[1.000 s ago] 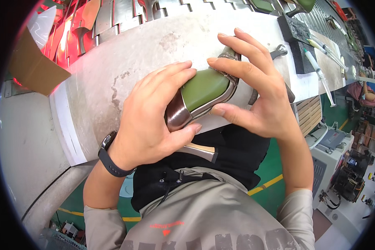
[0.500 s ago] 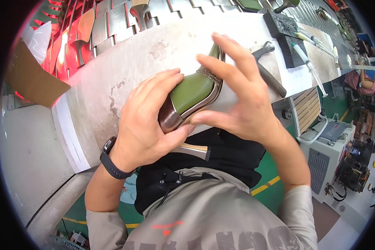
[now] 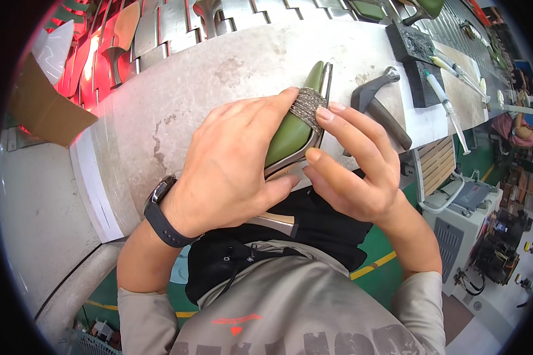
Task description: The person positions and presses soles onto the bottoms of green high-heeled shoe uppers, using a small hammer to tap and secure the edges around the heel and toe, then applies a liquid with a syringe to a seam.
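A green shoe with a pointed toe, a dark sole edge and a glittering beaded band lies tilted over the bench edge, its toe pointing away from me. My left hand is wrapped over its rear part from the left, with the thumb underneath, and hides the back. On the right side, my right hand has bent fingers on the shoe, fingertips pressing the band and the sole edge. Below my left hand a pale heel-like piece with a dark end shows; where it joins is hidden.
Right of the shoe lies a hammer-like tool with a dark handle. Beyond it are black blocks and syringes. A metal slat conveyor carrying shoes runs along the far side. Brown cardboard stands at the left.
My left hand has slid forward and right over the shoe, covering its brown rear. My right hand has drawn back from the toe, its fingers curling onto the band. The shoe has shifted slightly right.
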The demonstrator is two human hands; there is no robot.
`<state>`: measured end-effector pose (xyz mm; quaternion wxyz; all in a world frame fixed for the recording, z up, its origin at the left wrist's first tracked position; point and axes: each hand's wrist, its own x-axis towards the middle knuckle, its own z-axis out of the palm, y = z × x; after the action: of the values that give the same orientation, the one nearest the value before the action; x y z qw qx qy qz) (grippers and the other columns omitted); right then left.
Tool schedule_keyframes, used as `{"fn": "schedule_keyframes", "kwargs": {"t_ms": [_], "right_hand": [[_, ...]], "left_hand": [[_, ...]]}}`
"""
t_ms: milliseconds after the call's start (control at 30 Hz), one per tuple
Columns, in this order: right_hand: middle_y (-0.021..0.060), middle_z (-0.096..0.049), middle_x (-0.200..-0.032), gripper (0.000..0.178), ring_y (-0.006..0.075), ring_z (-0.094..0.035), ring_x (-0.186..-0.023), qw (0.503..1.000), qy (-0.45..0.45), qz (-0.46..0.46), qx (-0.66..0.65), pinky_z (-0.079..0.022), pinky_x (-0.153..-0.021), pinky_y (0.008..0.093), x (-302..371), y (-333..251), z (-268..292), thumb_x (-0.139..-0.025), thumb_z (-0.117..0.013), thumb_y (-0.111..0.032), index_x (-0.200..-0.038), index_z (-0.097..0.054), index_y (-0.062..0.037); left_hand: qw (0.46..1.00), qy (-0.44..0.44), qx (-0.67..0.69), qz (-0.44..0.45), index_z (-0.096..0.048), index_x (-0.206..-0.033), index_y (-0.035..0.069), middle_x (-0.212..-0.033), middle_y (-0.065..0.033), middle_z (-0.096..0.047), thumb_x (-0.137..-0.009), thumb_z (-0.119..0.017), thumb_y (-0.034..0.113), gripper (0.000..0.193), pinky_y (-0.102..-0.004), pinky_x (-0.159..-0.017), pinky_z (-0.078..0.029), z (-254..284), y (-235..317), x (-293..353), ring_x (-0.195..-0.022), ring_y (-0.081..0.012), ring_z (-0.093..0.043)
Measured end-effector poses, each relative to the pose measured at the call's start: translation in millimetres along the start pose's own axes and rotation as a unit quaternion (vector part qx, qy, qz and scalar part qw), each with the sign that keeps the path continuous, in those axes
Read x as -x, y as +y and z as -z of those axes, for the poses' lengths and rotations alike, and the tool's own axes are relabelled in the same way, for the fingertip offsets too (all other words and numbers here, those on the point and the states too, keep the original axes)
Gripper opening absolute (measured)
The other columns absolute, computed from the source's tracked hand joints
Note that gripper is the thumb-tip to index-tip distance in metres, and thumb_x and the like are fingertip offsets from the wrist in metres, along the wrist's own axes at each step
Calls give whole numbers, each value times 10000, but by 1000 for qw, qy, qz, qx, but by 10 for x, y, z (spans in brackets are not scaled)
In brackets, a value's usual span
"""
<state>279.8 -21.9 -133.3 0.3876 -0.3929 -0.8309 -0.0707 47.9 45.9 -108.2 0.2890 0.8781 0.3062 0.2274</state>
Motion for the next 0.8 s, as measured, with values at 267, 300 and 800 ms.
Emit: {"fn": "schedule_keyframes", "kwargs": {"t_ms": [267,300,800], "right_hand": [[147,-695,-1252,232,360,-684,-1075,1000,-2,-22,21,-620,-727,380,-115,-1,-8,-695,-779,-169,-904,-693,-118],[134,-684,-1230,239,348,-668,-1062,999,-6,-36,28,-608,-711,381,-144,-15,-17,-682,-784,-179,-889,-677,-123],[175,-640,-1156,531,352,-661,-985,937,-87,-323,97,-543,-910,450,118,412,367,-770,-709,32,-1297,-700,-34]], "left_hand": [[1000,-5,13,1,-518,-1519,12,-1330,-199,-676,-720,-880,146,887,-480,-1042,-492,-42,-12,-46,-1225,-391,-648],[1000,-9,20,10,-530,-1491,8,-1324,-189,-680,-724,-873,153,853,-482,-1034,-491,-32,-8,-62,-1230,-381,-645],[973,-64,177,133,-562,-1374,-179,-1051,-319,-709,-872,-760,217,669,-423,-909,-561,88,160,-362,-972,-447,-716]]}}
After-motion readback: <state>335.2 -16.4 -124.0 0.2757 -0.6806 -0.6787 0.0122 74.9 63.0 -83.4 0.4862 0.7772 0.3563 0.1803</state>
